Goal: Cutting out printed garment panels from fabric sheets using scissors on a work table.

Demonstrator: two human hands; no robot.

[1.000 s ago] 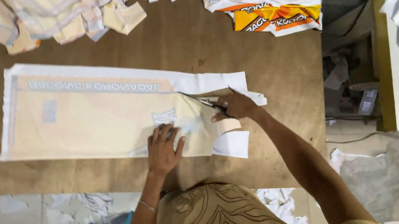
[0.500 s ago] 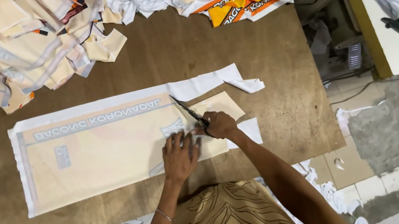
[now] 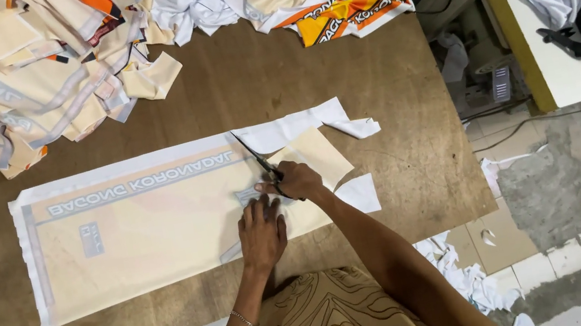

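Two hands meet at my cream fabric panel, lying lengthwise across the worktop: left hand pressed flat, right hand fingers gripping scissors, blades pointing away.

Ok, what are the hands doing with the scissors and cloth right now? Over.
Right hand grips scissors, blades open over cloth. Left hand flat, pressing cloth down. Nothing blocking the blades; cut-off flap lies beside them.
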